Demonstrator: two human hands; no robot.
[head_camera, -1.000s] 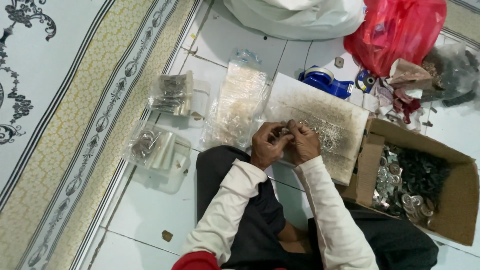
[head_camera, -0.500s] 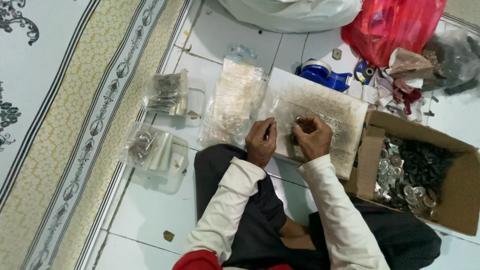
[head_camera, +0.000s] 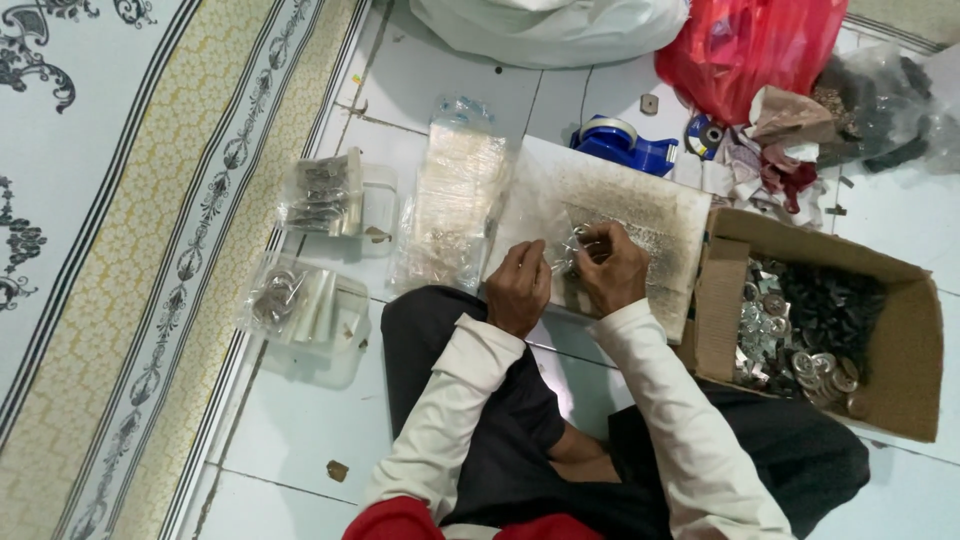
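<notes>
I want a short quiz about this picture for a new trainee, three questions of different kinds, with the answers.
1. True or false: the cardboard box lies on the person's left side.
2. What rests under both hands? A) white board B) red bag C) carpet
3. Fill in: the blue tape dispenser lies beyond the ____.

Key:
1. False; it lies by the right hand.
2. A, the white board; the left hand and the right hand handle small metal parts there.
3. Board.
</notes>
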